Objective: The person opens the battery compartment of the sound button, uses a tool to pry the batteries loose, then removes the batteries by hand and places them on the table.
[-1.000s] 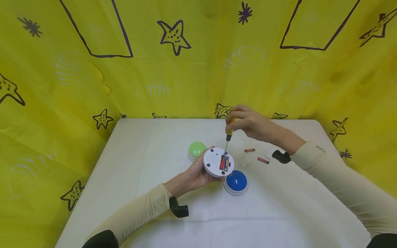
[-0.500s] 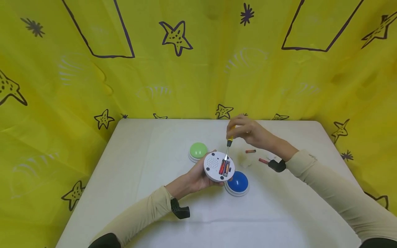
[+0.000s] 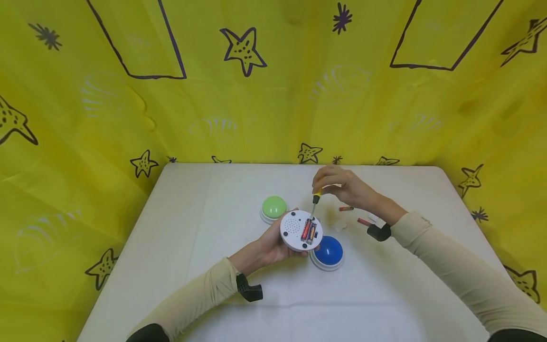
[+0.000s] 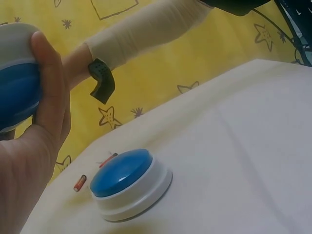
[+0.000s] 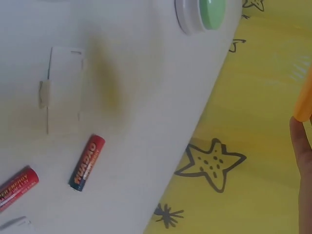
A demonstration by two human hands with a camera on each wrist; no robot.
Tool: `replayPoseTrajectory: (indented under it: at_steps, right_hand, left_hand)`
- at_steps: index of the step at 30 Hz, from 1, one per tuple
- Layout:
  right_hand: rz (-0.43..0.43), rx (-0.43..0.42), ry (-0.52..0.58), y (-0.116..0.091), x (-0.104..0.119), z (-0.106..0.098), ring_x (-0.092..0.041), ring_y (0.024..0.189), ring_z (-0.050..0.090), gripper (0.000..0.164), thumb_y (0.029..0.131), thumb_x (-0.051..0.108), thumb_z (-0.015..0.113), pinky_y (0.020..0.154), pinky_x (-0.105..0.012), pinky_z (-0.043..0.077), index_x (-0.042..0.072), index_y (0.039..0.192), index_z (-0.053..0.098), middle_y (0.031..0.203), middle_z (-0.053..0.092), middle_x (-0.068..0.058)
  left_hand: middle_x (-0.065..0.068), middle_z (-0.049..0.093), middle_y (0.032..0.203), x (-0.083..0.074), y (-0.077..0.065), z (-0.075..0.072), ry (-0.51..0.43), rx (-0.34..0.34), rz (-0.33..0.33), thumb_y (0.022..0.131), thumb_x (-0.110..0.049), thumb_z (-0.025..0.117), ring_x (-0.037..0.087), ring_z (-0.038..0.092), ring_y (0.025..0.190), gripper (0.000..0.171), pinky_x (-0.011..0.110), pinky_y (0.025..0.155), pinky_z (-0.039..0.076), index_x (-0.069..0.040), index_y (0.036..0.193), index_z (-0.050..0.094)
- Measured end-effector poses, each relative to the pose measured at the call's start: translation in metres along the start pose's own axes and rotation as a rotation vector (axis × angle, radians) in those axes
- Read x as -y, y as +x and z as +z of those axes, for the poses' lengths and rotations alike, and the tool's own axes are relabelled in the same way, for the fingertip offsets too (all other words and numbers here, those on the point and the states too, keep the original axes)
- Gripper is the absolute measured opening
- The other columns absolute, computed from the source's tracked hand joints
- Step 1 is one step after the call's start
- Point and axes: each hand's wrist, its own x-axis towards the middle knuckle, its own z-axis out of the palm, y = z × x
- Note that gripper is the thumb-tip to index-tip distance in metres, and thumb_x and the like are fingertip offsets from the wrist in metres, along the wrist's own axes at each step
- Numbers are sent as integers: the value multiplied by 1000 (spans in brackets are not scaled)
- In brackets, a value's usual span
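We grip an upturned round white-and-blue button (image 3: 292, 229), left hand (image 3: 272, 244); above it, right hand (image 3: 342, 184) pinches yellow-handled screwdriver (image 3: 315, 199), near-aligned with red cylindrical battery (image 3: 306, 230).

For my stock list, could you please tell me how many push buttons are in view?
3: a green button and a blue button on the table, and an upturned button in the left hand.

- Your screwdriver handle (image 3: 316, 197) is yellow and black.
- Your held button (image 3: 293, 232) is white and blue.
- Your sleeves (image 3: 453, 266) are beige.
- You face dark stars (image 3: 244, 51) on yellow cloth (image 3: 278, 99).
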Motion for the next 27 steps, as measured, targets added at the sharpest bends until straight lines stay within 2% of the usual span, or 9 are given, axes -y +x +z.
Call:
replayPoseTrajectory:
  at_steps: [4,9,12,16,18,22,27]
  right_hand:
    - [66,2,31,-2,-6,4,-10,113,57,35,83,-17,75,101,-10,44,12,103,80,111,72,-3]
    - [162,9,21,-4,-13,9,-16,116,60,34,86,-12,75,104,-11,43,15,106,79,114,74,-3]
    - [244,26,4,-5,-19,12,-23,121,61,31,89,-7,75,108,-21,45,16,110,78,117,74,-3]
    - [358,52,-5,-7,-28,15,-29,125,59,27,93,-1,73,112,-48,47,15,115,76,122,73,-5]
    - [401,66,-6,-8,-33,17,-31,126,59,27,95,1,73,112,-56,46,15,117,75,124,72,-7]
    - [450,112,-33,-10,-47,20,-33,128,57,25,97,5,71,112,-60,44,13,121,73,127,70,-8]
    - [470,171,-96,-12,-66,24,-34,128,56,24,98,6,69,112,-59,43,13,120,73,127,70,-9]
  left_hand:
    - [6,68,121,0,2,-2,-1,-11,2,106,-64,31,20,72,99,72,26,74,58,-16,160,34]
    - [5,67,124,1,4,-5,2,-17,8,107,-65,29,20,72,100,78,26,75,58,-15,166,23]
    - [6,67,123,2,5,-6,-7,-20,6,107,-64,29,21,73,99,78,26,75,59,-15,167,20]
    - [8,67,122,5,5,-8,-19,-29,-1,107,-63,29,22,73,99,77,26,74,60,-16,166,22]
    - [8,66,123,6,6,-9,-17,-36,-1,107,-63,28,22,73,100,76,26,75,60,-16,166,25]
    - [7,66,125,8,7,-10,0,-51,-2,107,-61,25,22,73,100,72,27,75,59,-16,163,31]
    - [5,67,124,11,8,-10,10,-54,11,108,-59,21,21,74,98,72,26,73,58,-14,166,25]
